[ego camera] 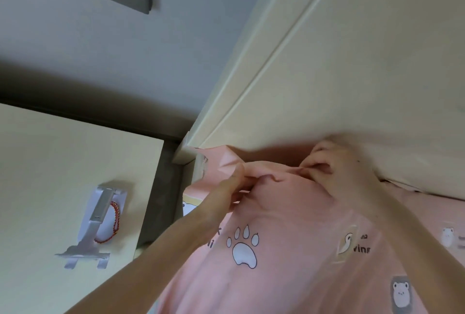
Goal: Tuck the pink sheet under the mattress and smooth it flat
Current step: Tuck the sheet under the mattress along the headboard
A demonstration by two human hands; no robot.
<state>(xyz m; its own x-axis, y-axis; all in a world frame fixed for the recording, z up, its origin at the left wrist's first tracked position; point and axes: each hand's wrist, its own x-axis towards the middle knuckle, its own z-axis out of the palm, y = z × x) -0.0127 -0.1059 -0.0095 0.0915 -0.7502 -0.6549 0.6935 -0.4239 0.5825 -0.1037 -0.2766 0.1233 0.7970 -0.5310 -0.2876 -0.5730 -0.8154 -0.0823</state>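
Note:
The pink sheet (281,215), printed with a white paw and small animal pictures, covers the mattress corner next to the cream headboard (339,74). My left hand (224,188) pinches a fold of the sheet near the corner, where a loose pink flap sticks up. My right hand (329,165) grips the sheet's bunched edge right against the headboard, fingers curled. The mattress itself is hidden under the sheet.
A cream bedside table (50,162) stands to the left, with a silver folding stand (97,220) and a red cord bracelet (114,223) on it. A dark gap (161,193) separates table and bed. Grey wall lies behind.

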